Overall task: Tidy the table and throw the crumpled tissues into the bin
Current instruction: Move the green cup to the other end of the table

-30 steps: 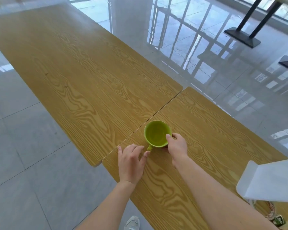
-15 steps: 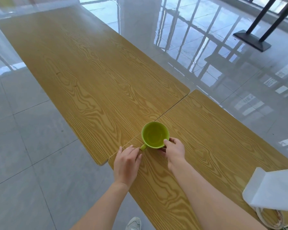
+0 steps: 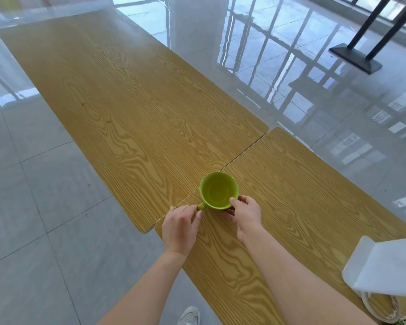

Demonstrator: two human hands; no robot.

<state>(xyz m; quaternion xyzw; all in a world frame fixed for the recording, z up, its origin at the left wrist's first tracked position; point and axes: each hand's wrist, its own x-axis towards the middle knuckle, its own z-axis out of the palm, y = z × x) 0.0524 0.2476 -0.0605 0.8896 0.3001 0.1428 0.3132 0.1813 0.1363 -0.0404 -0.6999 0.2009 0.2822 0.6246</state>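
The round lime-green ceramic cup [image 3: 218, 191] stood upright on the seam of the wood-grain table [image 3: 291, 184]. The right hand [image 3: 246, 213] curled its fingers round the cup's side. The left hand [image 3: 181, 222] touched the handle, whether pinching it was unclear. A level lift looked safer than sliding.

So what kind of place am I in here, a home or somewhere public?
Likely a canteen or café hall: two long wood-grain laminate tables butted end to end, a glossy tiled floor mirroring tall railed windows, and a black metal pedestal table base further off.

White box [image 3: 384, 268], black stand [image 3: 356, 58], grey shoe [image 3: 190, 315]
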